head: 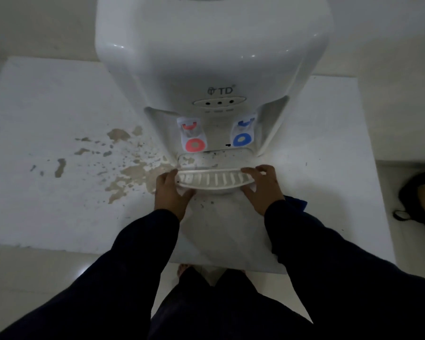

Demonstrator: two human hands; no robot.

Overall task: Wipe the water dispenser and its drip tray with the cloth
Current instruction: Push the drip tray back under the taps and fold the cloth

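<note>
Drip tray (214, 180): white plastic, slotted grille on top. It is out of its seat, just in front of the water dispenser (206, 57) and between the two hands. Its long axis runs left to right, parallel to the dispenser's front. Whether it rests on the tabletop (329, 143) or is held clear of it cannot be told.

Left hand (168, 190): grips the tray's left end, thumb on the upper rim and fingers curled beneath.

Right hand (263, 185): grips the tray's right end, fingers hooked over the far edge and thumb below. Both forearms reach straight ahead in dark sleeves, and neither hand is nearer the tray than the other.

Recess (214, 157): the tray's seat at the dispenser's base, directly beyond the tray and below the red tap (194, 137) and blue tap (243, 133). Dark specks show inside it.

Cloth (298, 204): blue, lying on the tabletop beside the right forearm and mostly hidden by the sleeve. Neither hand holds it.

Judgement: wiping the tray means freeing one hand to fetch the cloth. The right hand is the nearer, so the left would then carry the tray alone.

Brown stains (133, 170): spattered across the tabletop to the left of the dispenser.
</note>
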